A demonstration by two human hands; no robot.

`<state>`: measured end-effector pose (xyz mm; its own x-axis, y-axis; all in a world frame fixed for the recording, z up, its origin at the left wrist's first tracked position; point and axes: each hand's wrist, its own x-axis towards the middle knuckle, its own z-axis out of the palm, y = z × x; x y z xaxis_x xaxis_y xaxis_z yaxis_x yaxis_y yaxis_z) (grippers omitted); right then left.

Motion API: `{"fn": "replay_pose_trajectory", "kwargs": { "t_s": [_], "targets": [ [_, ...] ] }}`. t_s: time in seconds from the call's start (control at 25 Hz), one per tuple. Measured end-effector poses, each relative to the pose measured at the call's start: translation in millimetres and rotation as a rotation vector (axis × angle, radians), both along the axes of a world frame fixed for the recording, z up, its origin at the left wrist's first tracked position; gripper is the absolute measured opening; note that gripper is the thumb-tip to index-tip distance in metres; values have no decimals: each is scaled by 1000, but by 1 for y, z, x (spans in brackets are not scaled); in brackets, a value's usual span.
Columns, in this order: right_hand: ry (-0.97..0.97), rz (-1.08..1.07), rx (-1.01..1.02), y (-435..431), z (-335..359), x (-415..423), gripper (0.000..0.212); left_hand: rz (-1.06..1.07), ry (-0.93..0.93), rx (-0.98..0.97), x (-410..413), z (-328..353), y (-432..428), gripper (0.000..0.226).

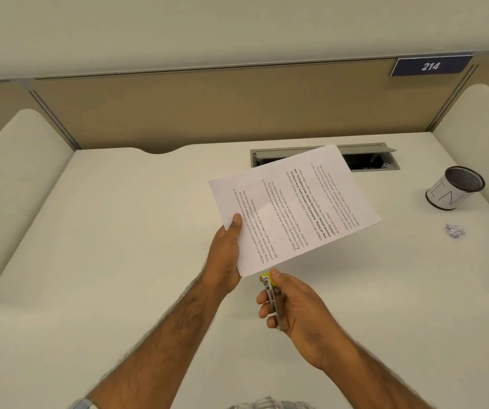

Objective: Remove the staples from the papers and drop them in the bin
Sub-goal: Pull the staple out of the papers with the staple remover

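White desk (119, 231) w/ low white side dividers and a tan partition (208, 113) at the back. L hand (225, 258) was raised over the desk center, closed on the near-left corner of the papers (293, 208): thumb pressed on top, other fingers hidden under the sheets. Papers were held off the desk, tilted, printed side up, text running sideways to the camera; far edge overlapped the view of a gray cable slot (364, 160) w/ its flap up, set in the desk near the back. No staple could be made out, too small to tell. Just below the papers' near corner, R hand (293, 308) was wrapped around a small metal stapler/staple remover (273, 296) w/ yellow tip, thumb up by the yellow end, fingers curled round the body; tip was touching or just under the paper edge, can't tell which. Further right, blue plate "214" (431, 65) on the partition top. Bin (456, 187), a black mesh cup w/ white paper wrap, upright on the desk far right, well apart from both hands. Near it, toward the camera, a small bluish-white crumpled scrap (454, 231) lay on the desk.
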<state>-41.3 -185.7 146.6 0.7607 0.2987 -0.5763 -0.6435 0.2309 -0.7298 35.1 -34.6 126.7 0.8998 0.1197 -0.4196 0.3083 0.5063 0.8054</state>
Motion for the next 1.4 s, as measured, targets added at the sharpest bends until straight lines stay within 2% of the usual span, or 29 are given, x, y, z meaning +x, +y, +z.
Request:
{"fn": "replay_pose_trajectory", "kwargs": {
  "t_s": [0.52,0.72,1.08,1.4],
  "targets": [
    [-9,21,32,18,6,5,54,-19,-29,37,-7,1,-2,26],
    [1,5,26,20,2,7,47,-29,-37,64,-9,-1,-4,27],
    [21,-61,58,23,-1,8,48,-21,-24,67,-9,1,-9,32],
    [34,-118,58,23,-1,8,40,-20,-24,63,-11,5,-13,27]
  ]
}}
